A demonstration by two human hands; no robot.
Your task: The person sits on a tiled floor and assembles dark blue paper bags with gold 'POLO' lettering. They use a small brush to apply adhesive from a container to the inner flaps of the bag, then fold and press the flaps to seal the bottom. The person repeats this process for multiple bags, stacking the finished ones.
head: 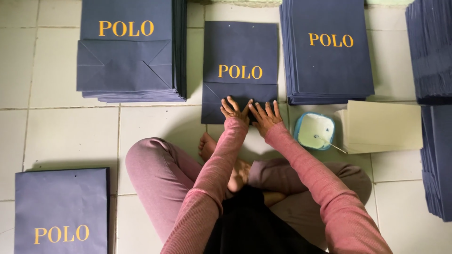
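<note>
Two hands press flat, fingers spread, on the folded bottom flap of a navy paper bag point(240, 61) lying at centre frame on the tiled floor point(70, 136): left hand point(234, 109) beside right hand point(266, 115), neither grip pinching anything. Bag stacks point(127, 56) sit at upper left and upper right; a glue tub point(315, 130) stands just right of the hands.

flat navy paper bag point(240, 56) centre, navy bag stacks point(129, 51) around it
</note>
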